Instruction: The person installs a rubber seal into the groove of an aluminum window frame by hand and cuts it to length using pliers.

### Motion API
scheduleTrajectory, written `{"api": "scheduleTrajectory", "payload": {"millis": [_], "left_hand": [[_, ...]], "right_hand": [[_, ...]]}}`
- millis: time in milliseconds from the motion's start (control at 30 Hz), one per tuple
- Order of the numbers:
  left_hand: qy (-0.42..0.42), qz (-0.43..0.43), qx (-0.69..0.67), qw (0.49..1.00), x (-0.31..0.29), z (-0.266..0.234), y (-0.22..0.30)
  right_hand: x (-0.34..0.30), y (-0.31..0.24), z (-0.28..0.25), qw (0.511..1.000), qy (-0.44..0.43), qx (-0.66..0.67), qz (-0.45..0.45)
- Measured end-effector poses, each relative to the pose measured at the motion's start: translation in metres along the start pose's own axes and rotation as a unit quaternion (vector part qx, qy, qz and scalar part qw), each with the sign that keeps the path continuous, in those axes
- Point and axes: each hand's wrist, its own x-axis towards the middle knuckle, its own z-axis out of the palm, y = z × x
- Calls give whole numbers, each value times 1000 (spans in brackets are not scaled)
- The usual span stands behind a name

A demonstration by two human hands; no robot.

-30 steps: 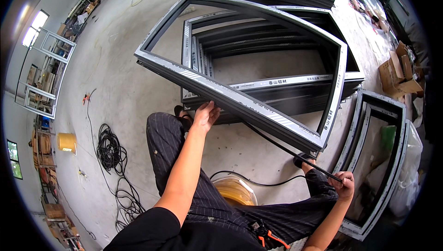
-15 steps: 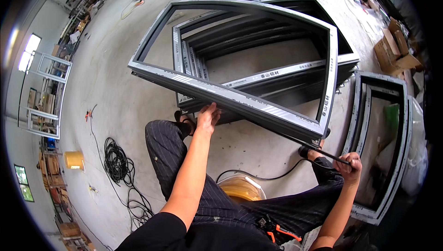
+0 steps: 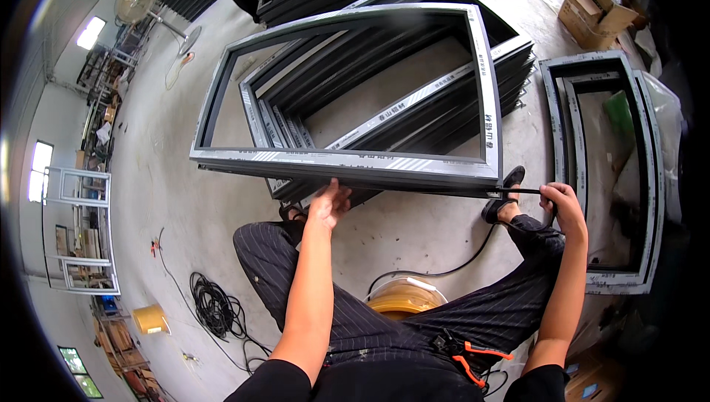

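To the right of the uppermost window frame (image 3: 325,156), the right hand (image 3: 565,207) pinches 1 black sealing strip (image 3: 521,191). At its near edge, the left hand's (image 3: 330,204) grip I cannot tell.

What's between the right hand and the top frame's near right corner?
Head view: a black strip bridges the gap from the right hand to the top frame; a sandalled foot shows behind it.

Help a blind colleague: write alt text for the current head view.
A person's right hand holds a thin black strip beside the near right corner of a grey-and-black frame, left hand at its near edge. The frame lies askew over a frame stack; black cable lies coiled at left.
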Motion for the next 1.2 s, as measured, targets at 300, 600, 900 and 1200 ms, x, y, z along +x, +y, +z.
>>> {"api": "scheduleTrajectory", "payload": {"millis": [300, 600, 900, 1200], "left_hand": [[-57, -58, 1, 997, -16, 24, -21], [-88, -84, -4, 993, -25, 57, -52], [-99, -71, -31, 992, -35, 95, -95], [-46, -60, -18, 997, 16, 24, -54]], "right_hand": [[3, 5, 1, 992, 32, -125, -2], [-5, 3, 3, 951, 37, -306, -10], [-14, -19, 13, 943, 38, -331, -15], [-13, -9, 10, 957, 49, -286, -20]]}}
